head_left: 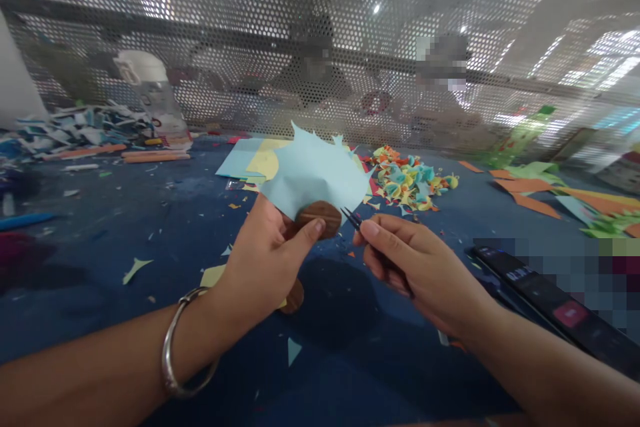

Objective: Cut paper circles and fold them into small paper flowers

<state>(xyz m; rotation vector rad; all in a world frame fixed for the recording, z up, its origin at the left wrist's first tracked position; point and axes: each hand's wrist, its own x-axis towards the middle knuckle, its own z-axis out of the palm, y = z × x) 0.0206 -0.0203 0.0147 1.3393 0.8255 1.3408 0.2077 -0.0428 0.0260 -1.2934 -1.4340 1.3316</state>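
Left hand (266, 261) is closed on disc (324, 212) and paper (320, 167); right hand (407, 250) grips tool (353, 219) at the disc's three o'clock.

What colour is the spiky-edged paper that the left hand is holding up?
The paper is pale blue, seen best in the head view.

No text can be read with certainty. The phone (547, 307) shows a row of pale, digit-like characters on its dark screen (too blurred to make out), and a reddish patch lower down carries a faint light mark. The clear bottle (163, 107) bears printed markings, likewise too smeared to decipher.
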